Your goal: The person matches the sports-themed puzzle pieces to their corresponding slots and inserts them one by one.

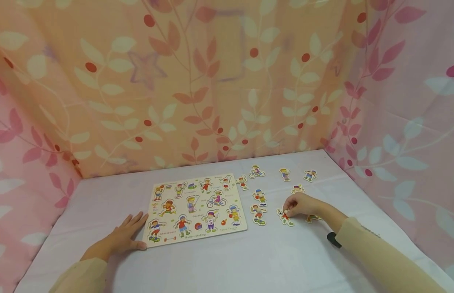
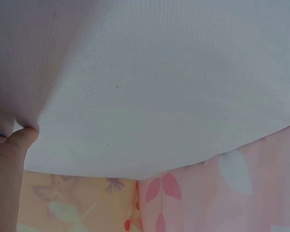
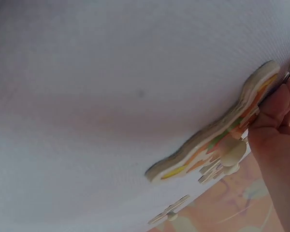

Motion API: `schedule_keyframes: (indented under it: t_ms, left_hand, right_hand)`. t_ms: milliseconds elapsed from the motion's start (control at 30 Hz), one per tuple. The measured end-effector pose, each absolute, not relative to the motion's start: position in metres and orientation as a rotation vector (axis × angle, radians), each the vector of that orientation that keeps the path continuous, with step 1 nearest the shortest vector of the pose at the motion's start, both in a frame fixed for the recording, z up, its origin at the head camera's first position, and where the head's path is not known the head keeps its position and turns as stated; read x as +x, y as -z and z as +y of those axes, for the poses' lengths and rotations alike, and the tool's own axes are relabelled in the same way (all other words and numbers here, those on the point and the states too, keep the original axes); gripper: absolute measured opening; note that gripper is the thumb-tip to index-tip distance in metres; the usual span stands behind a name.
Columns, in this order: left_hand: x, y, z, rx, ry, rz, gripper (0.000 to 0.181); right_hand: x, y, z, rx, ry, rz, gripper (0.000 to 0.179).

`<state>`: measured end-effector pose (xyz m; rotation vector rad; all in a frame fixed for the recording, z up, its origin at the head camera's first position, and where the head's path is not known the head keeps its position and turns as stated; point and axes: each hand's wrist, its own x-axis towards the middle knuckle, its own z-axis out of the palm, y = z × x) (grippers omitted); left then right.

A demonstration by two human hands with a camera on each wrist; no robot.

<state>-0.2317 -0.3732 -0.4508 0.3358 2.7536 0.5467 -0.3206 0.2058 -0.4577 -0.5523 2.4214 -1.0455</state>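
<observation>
A wooden puzzle board with printed children playing sports lies left of the table's middle. My left hand rests at its left edge, fingers extended; the left wrist view catches some of that hand at its side. To the board's right, my right hand pinches a soccer-player puzzle piece in red at the table surface. The right wrist view has the right hand at its edge, fingertips together, the held piece mostly hidden. Nearer that camera lies a runner piece with a round knob, partly under the hand in the head view.
More loose pieces lie right of the board: a cyclist, a golfer, a skateboarder and several others. A dark object shows below the right wrist. Patterned curtains enclose the white table at the back and sides.
</observation>
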Motion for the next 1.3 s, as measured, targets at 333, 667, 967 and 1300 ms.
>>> schedule_keyframes:
  t_ms: [333,667,967,1300]
  left_hand:
    - [-0.230,0.449,-0.373,0.342,-0.550,2.754,0.104]
    - [-0.229,0.450,-0.371,0.350,-0.554,2.770,0.104]
    - [-0.229,0.450,-0.372,0.328,-0.542,2.768,0.105]
    - [-0.229,0.448,-0.371,0.278,-0.551,2.738,0.105]
  right_hand:
    - [-0.312,0.454,0.199,-0.445,1.060,2.466,0.006]
    - [-0.316,0.445,0.198,-0.424,1.098,2.436,0.006]
    - [-0.322,0.430,0.178,-0.383,1.124,2.457,0.005]
    - [-0.330,0.423,0.155,-0.454,1.128,2.480,0.007]
